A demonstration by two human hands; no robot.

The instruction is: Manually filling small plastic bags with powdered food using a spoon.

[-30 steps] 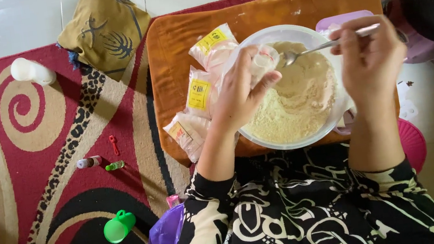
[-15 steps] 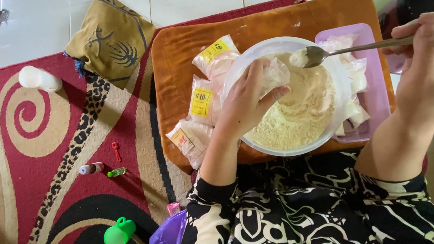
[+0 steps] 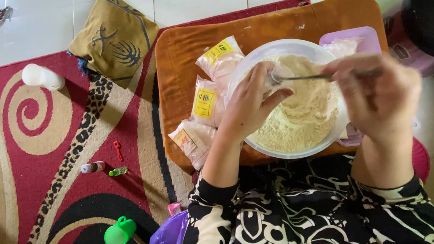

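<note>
While the left hand (image 3: 251, 103) pinches a small clear bag (image 3: 278, 71) over the bowl (image 3: 294, 150), the right hand (image 3: 374, 91), fingers clamped on the spoon (image 3: 301, 77), should tip powder in slowly.

Small clear plastic bag (image 3: 276, 73): pinched in left hand (image 3: 251, 103) fingers, held over the left rim area of the bowl, mouth toward the spoon. Metal spoon (image 3: 301, 77): slim handle gripped in right hand (image 3: 377, 95), lying roughly level, bowl end at the bag's mouth; motion-blurred. White plastic bowl (image 3: 311, 151): round, standing upright on the orange surface (image 3: 271, 23), filled with pale yellowish-beige powder (image 3: 298, 119) heaped unevenly, surface rough and lumpy. Both hands sit above the bowl
</note>
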